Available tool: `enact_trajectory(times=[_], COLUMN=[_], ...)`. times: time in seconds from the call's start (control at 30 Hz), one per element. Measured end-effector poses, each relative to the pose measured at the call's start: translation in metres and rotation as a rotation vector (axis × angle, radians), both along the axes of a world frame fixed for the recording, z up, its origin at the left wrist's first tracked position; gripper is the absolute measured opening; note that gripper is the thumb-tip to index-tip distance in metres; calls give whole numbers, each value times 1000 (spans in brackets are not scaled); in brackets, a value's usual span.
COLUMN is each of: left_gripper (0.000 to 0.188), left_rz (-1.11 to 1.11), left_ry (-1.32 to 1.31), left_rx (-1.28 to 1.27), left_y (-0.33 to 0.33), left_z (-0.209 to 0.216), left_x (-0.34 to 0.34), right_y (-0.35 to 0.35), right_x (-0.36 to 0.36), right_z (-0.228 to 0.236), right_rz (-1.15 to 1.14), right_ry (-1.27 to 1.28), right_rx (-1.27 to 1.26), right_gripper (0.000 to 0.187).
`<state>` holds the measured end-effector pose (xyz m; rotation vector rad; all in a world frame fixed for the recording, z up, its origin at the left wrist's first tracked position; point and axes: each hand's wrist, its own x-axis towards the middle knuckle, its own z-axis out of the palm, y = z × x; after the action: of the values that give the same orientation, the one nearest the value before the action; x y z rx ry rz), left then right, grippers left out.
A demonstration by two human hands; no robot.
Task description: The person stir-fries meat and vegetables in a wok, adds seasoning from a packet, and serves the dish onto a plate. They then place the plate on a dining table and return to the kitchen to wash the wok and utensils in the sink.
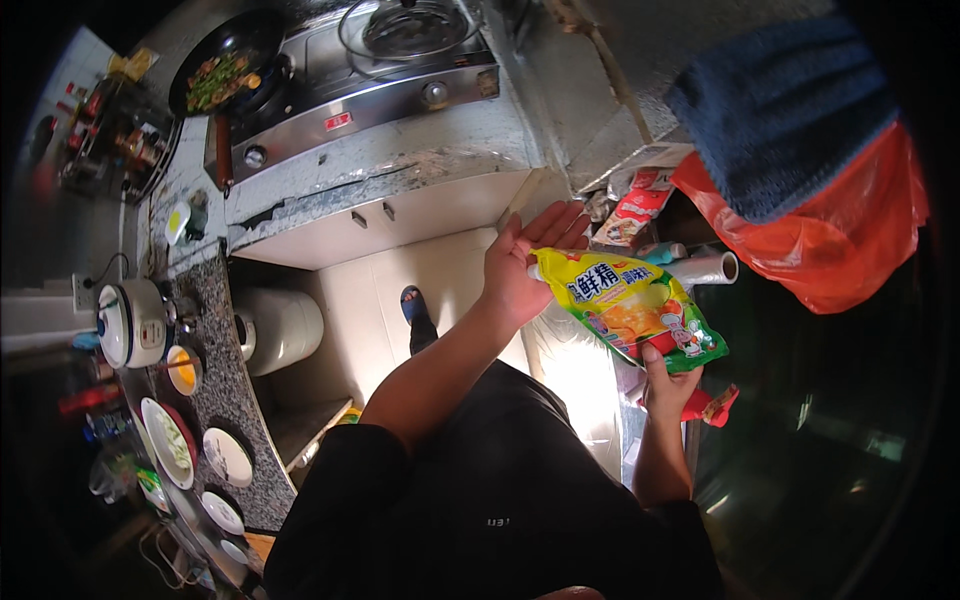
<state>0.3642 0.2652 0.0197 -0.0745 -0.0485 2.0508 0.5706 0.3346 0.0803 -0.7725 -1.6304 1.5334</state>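
My right hand [667,383] grips the lower end of a yellow and green seasoning pouch [628,312], with the thumb on its front. The pouch is tilted, its narrow end pointing up and left, and a small white part shows at that corner. That corner lies over my left hand [522,262], which is palm up with its fingers stretched out. Whether the left palm touches the pouch or has anything on it, I cannot tell.
A wok [225,75] with cooked food sits on the gas stove [350,115], beside a glass lid [410,35]. The left counter [225,350] bears a rice cooker [130,322] and several dishes. A red plastic bag [840,255] and blue cloth [785,115] hang at right.
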Motion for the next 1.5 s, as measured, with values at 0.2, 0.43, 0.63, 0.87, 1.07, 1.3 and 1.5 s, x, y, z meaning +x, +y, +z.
enact_trajectory(times=[0.2, 0.43, 0.63, 0.87, 1.07, 1.3, 1.5], left_gripper=[53, 51, 51, 54, 39, 37, 40], left_rz=[50, 87, 125, 177, 419, 500, 415], left_ry=[15, -22, -20, 23, 651, 764, 439], left_rx=[-12, 15, 7, -11, -231, -302, -92], left_y=[-15, -28, -41, -56, -65, -72, -70], left_z=[4, 4, 5, 10, 6, 13, 2], left_x=[-12, -20, -20, -25, -26, -39, -45], right_y=[-3, -3, -10, -9, -14, -1, 0], right_x=[-8, -20, -28, -41, -53, -66, -78], right_z=[0, 7, 9, 5, 8, -1, -6], right_rz=[14, 102, 131, 160, 155, 211, 205], right_ry=[-5, -52, -13, -26, 33, -46, 42], right_rx=[77, 138, 100, 142, 78, 10, 14], right_gripper=[47, 45, 44, 43, 44, 51, 53])
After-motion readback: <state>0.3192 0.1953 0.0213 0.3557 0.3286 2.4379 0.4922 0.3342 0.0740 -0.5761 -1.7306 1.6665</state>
